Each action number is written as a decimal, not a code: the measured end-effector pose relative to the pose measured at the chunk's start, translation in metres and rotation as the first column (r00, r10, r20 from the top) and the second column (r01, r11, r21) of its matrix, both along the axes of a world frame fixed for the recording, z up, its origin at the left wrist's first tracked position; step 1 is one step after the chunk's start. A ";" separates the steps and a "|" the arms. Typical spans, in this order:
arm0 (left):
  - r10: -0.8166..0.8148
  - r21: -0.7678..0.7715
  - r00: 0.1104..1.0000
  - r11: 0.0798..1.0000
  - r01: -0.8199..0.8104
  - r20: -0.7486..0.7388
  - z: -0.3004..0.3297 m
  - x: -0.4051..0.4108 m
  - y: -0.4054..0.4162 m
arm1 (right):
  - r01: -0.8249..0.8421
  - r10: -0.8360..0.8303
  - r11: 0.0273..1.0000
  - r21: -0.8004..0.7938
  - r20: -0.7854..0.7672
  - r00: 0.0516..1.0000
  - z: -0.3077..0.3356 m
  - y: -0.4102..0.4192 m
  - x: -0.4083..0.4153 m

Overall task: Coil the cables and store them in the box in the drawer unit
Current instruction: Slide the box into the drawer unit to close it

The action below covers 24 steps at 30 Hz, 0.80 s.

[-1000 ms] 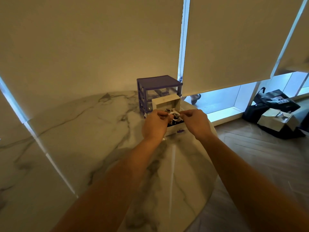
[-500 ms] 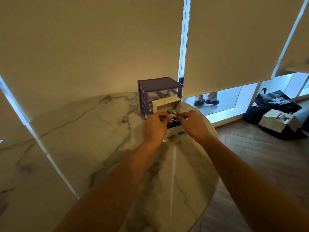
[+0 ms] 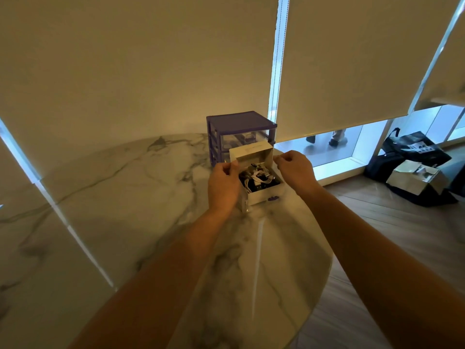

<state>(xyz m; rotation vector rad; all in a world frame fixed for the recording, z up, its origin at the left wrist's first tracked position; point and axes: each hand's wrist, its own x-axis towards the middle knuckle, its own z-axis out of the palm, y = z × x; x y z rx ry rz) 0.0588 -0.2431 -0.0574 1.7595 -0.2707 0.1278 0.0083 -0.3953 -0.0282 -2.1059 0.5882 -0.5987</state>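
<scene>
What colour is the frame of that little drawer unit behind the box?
Purple, with clear see-through drawers; the drawer unit shows only in the head view.

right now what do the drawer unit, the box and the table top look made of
Drawer unit: likely plastic, matte purple frame, see-through drawers. Box: looks like thin white card, with a folded-up lid flap. Table top: marble or marble-look, glossy, grey-veined, reflecting the window light.

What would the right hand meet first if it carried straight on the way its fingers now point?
The right hand points left and away, toward the raised lid of the white box. It would likely meet that lid's right edge first, though depth is hard to judge here.
</scene>
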 end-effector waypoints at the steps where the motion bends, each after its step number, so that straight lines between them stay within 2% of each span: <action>1: 0.001 -0.034 1.000 0.999 -0.002 -0.027 0.001 0.002 0.000 | 0.027 -0.028 0.999 0.022 0.010 1.000 0.003 0.001 0.002; 4: -0.032 -0.090 0.994 0.996 0.023 -0.103 0.007 0.007 -0.001 | 0.046 -0.046 0.995 0.092 -0.010 0.999 0.014 0.002 0.011; 7: -0.095 0.022 0.982 0.995 0.100 -0.163 0.018 0.013 0.000 | -0.032 0.046 0.995 0.096 -0.152 0.987 0.019 0.001 0.021; 10: -0.130 0.102 0.965 0.982 0.156 -0.229 0.027 0.023 0.003 | -0.072 0.096 0.988 0.134 -0.176 0.980 0.025 0.002 0.026; 12: -0.142 0.119 0.952 0.977 0.179 -0.271 0.029 0.028 0.003 | -0.030 0.060 0.987 0.159 -0.183 0.981 0.031 0.002 0.026; 24: -0.170 0.077 0.861 0.969 0.234 -0.479 0.060 0.027 0.000 | -0.038 0.113 0.965 0.259 -0.281 0.953 0.048 -0.004 0.020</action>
